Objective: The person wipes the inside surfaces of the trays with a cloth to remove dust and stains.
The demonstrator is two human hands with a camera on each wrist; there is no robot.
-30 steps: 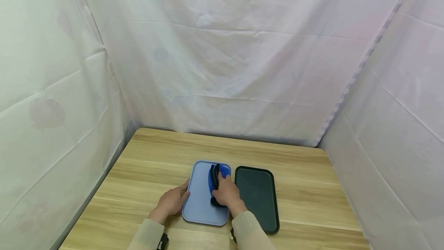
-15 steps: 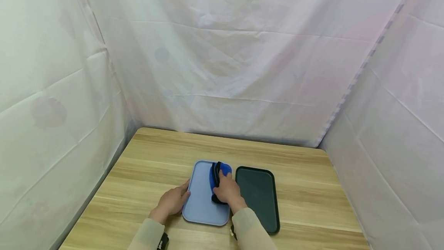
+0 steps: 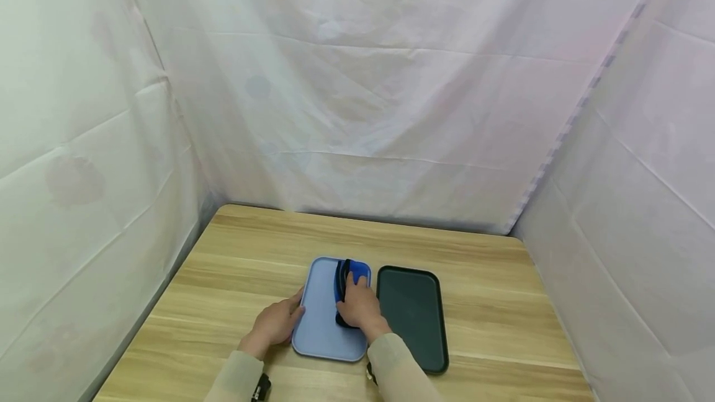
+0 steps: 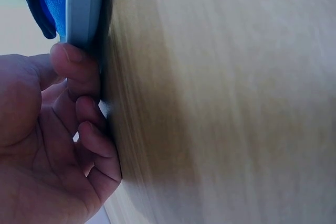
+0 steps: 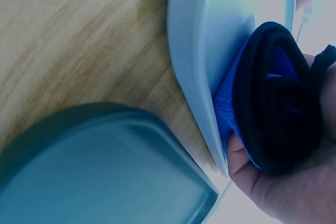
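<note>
A light blue tray [image 3: 321,327] lies on the wooden table. My left hand [image 3: 276,322] holds its left rim, thumb and a finger at the edge. In the left wrist view, the other fingers [image 4: 100,142] are curled down by the tabletop. My right hand [image 3: 360,304] grips a folded blue cloth with black edging [image 3: 342,281] over the right half of this tray. Seen from the right wrist, the cloth [image 5: 275,98] is rolled over into a loop, its fuzzy blue side against the tray. The palm hides part of the cloth.
Just right of the light blue tray lies a dark green tray [image 3: 413,315], a narrow gap between them. Pale curtains [image 3: 357,110] hang behind the table [image 3: 251,253] and along both sides.
My right hand and the cloth have slid slightly toward the far edge of the light blue tray. The left hand keeps its place at the rim, and both trays stay put.
</note>
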